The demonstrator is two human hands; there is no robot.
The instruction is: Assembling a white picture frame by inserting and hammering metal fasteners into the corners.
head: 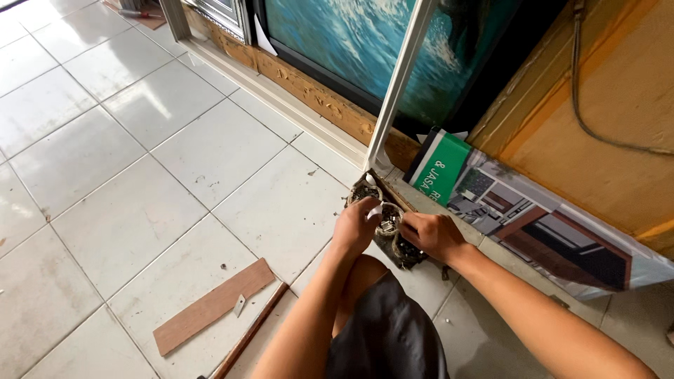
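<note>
Both hands worked at the foot of a white frame bar (400, 81) leaning against a seascape painting (351, 42). The left hand (358, 226) pinched a small white scrap, fingers curled. The right hand (434, 235) was closed over a dark corner clamp (393, 238) lying on the tiled floor (140, 175) directly between them, its length running away toward the wall.

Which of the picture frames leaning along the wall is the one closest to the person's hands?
The thin white frame strip standing tilted against the blue ocean painting; its foot comes down right above the left hand and right hand. The carved wooden frame lies farther off.
</note>
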